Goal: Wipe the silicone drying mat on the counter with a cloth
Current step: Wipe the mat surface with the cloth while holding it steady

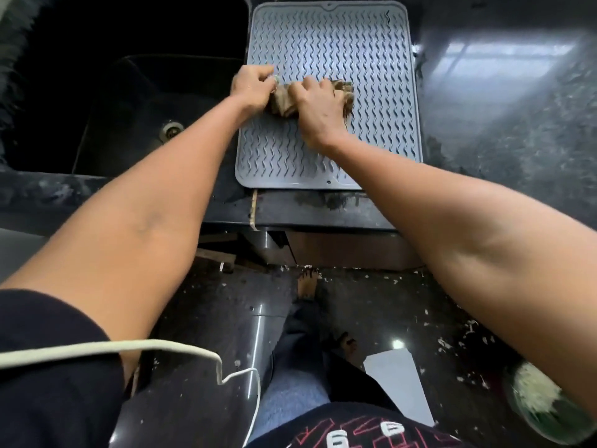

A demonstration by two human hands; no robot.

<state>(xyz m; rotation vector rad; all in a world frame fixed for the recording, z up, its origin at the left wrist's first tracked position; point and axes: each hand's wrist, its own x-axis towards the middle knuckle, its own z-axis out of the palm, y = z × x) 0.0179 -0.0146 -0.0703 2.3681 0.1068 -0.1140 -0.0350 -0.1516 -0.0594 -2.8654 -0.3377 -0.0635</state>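
Silicone drying mat point(339, 53): grey, flat on table beside sink point(129, 92). Cloth point(342, 92): bunched mid-mat, left hand point(250, 87) and right hand point(318, 108) each with grip closed on it. Wiping apparently in progress; cleaned extent indeterminable.

Ridged matt mat point(336, 53) (silicone); glossy stone counter point(504, 101).

A grey rectangular silicone drying mat point(339, 59) with wavy ridges is lying flat on the counter, and a crumpled brownish-tan cloth point(284, 103) is resting bunched on its left-middle area.
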